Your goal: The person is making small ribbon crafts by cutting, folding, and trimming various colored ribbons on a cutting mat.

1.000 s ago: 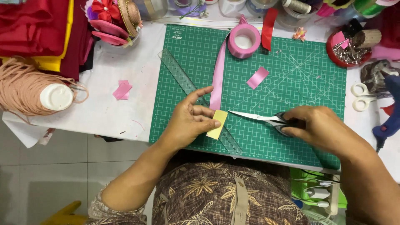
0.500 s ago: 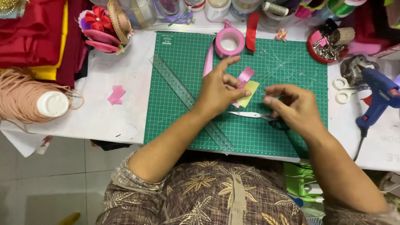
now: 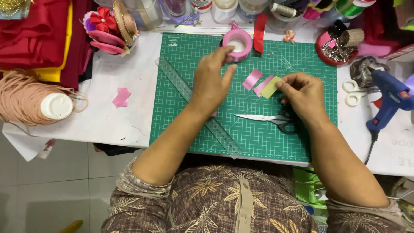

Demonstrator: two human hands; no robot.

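Right hand point(image 3: 304, 96) pinches a small yellow-green card point(image 3: 271, 87) over the green cutting mat point(image 3: 302, 142). Left hand point(image 3: 212, 82) hovers open, fingertips at the pink ribbon roll point(image 3: 238, 43), gripping nothing. Scissors point(image 3: 269, 119) lie on the mat.

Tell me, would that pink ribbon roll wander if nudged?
Probably not: the ribbon roll lies flat on the mat, so it would likely slide. It looks light, being hollow. Its loose tail would probably trail floppily under the left hand.
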